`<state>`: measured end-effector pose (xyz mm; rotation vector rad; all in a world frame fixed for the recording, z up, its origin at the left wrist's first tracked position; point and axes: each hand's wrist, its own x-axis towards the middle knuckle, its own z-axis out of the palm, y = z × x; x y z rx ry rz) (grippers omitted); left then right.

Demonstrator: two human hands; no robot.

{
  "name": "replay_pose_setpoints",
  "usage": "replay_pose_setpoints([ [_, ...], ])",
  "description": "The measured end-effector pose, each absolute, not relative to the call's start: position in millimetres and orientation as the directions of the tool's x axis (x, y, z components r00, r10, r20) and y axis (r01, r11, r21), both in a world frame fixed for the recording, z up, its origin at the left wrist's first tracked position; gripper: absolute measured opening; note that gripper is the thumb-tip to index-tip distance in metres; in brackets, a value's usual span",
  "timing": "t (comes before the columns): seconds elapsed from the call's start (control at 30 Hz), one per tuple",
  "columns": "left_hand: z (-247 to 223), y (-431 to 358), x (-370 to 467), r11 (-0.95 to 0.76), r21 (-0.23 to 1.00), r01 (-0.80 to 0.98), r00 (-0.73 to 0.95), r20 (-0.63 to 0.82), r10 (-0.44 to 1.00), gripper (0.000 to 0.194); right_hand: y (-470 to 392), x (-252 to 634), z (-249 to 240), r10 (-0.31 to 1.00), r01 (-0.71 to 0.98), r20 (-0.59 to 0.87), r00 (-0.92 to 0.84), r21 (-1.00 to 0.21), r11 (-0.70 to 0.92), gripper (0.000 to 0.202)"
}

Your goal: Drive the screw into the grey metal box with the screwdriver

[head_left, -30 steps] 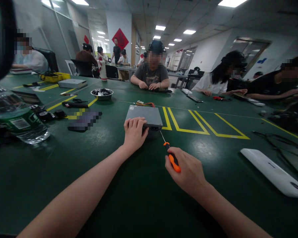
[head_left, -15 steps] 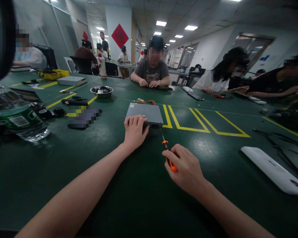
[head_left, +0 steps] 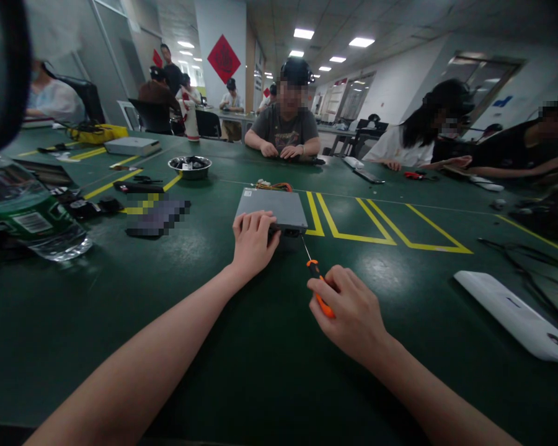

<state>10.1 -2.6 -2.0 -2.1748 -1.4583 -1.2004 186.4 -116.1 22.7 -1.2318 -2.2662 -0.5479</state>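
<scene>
A grey metal power supply unit [head_left: 279, 209] lies on the green table [head_left: 204, 378], its bundle of coloured wires [head_left: 279, 186] at the far side. My left hand [head_left: 255, 241] grips its near left edge, fingers on top and thumb at the front face. Held in my right hand [head_left: 346, 303] is a screwdriver [head_left: 324, 306] with an orange and black handle. Its thin shaft points up and away, the tip at the unit's near right corner. Whether the tip sits in a screw is too small to tell.
A water bottle [head_left: 37, 217] and a dark phone [head_left: 155, 220] stand and lie to the left. Beyond them is a metal bowl [head_left: 190, 168] of small parts. On the right lie a white device [head_left: 516, 316] and black cables [head_left: 530, 260]. Co-workers sit across and at right.
The view has shifted slightly. Both hands keep their grips, and the screwdriver tip stays at the power supply's corner.
</scene>
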Motion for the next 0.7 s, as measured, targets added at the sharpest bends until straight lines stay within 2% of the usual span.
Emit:
replay_pose_setpoints([
  [0.23, -2.7, -1.9, 9.7, -0.463, 0.216, 0.860, 0.155, 0.754, 0.639, 0.020, -114.7, 189.0, 22.8, 0.681, 0.876, 0.635, -0.366, -0.014, 0.483, 0.026],
  [0.33, -2.3, -2.1, 9.7, -0.461, 0.221, 0.860, 0.153, 0.750, 0.644, 0.020, -114.5, 189.0, 22.1, 0.665, 0.859, 0.607, -0.435, 0.059, 0.509, 0.015],
  [0.43, -2.1, -2.6, 9.9, -0.460, 0.225, 0.859, 0.152, 0.747, 0.648, 0.020, -113.9, 187.9, 22.1, 0.641, 0.828, 0.569, -0.515, 0.135, 0.544, 0.013],
  [0.7, -2.0, -3.1, 10.4, -0.461, 0.232, 0.857, 0.150, 0.743, 0.652, 0.019, -112.9, 190.8, 22.3, 0.601, 0.820, 0.626, -0.498, 0.114, 0.561, 0.016],
])
